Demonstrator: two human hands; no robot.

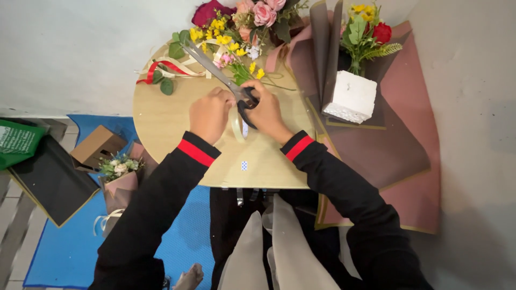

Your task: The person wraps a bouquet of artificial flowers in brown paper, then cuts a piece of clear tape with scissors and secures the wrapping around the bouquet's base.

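My right hand (264,111) grips the black handles of large scissors (215,70); the long metal blades point up and left across the round wooden table (161,115). Beside it, my left hand (209,114) is closed over a strip of cream ribbon (236,128) that loops down between the two hands. Both arms wear black sleeves with red cuffs. Just beyond the blades lie yellow flowers (223,40), and pink roses (260,13) sit at the table's far edge.
A red and cream ribbon (166,69) lies at the table's left with green leaves. A white foam block (353,96) holding a small flower arrangement (365,32) stands on brown wrapping paper (398,139) at right. A small bouquet (121,174) and cardboard box (97,146) sit on the blue mat.
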